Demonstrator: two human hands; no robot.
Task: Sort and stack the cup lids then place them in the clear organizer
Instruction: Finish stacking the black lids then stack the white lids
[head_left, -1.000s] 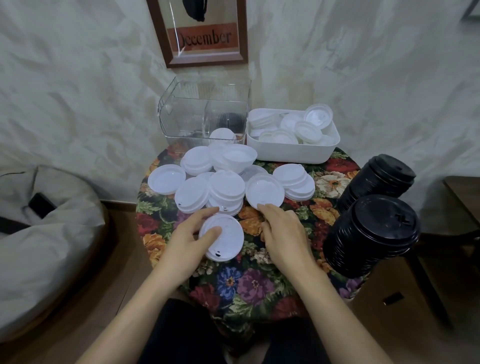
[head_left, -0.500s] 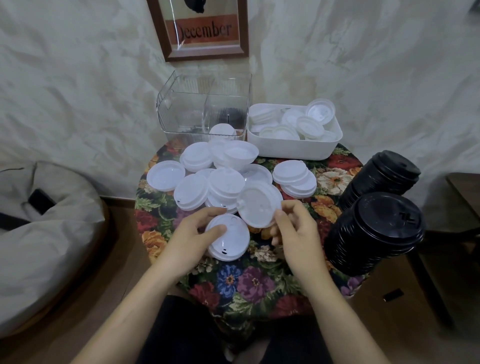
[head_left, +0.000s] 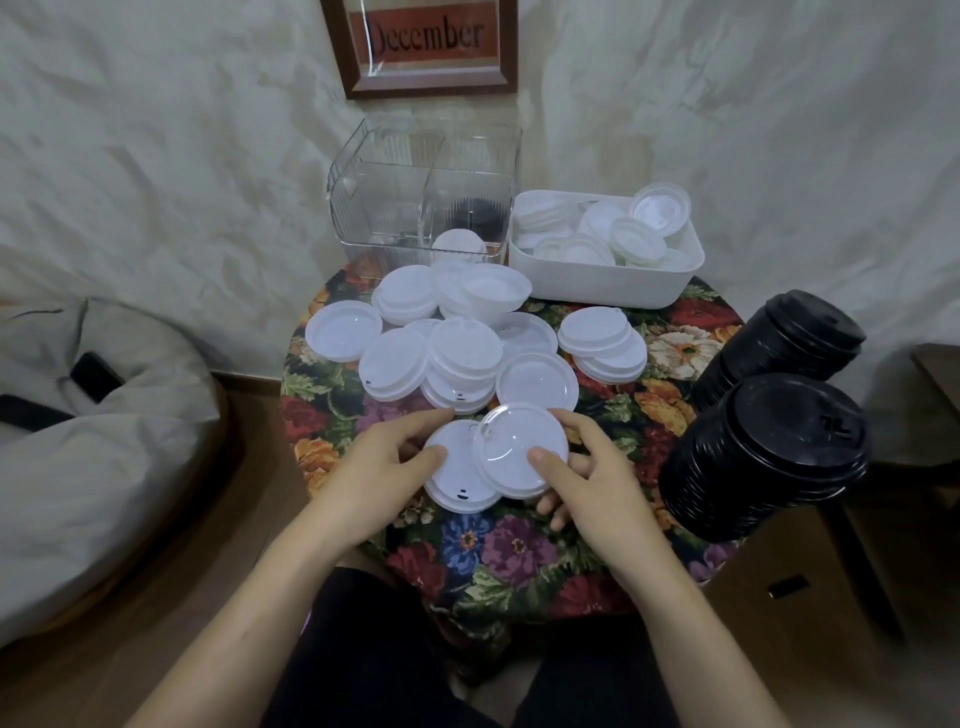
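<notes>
White plastic makes up nearly everything in play. Loose lids (head_left: 462, 358) lie in overlapping heaps across the middle of the floral-clothed worktop (head_left: 519, 545), and more fill a white tub (head_left: 597, 283) at its far right edge. Beside that tub, also at the far edge, stands the clear organizer (head_left: 363, 208), with what looks like one pale lid and something dark in its right part. Tall stacks of black lids (head_left: 769, 447) lean at the right edge.

Toward the near edge the hands work close together. The left hand (head_left: 379, 467) grips a white lid (head_left: 452, 486), thumb on top and fingers round its far rim; I cannot tell whether more lids sit under it. The right hand (head_left: 597, 483) pinches a second lid (head_left: 514, 447) by its rim, thumb above and fingers beneath. It holds this lid tilted over the right side of the first, so the two overlap.

These lids look very light, thin and springy, and smooth enough to skate off one another. The rim is probably the stiffest part, so a gentle hold at opposite sides should serve best, while pressing the centre may buckle it. To nest, the second lid likely needs centring and levelling.
</notes>
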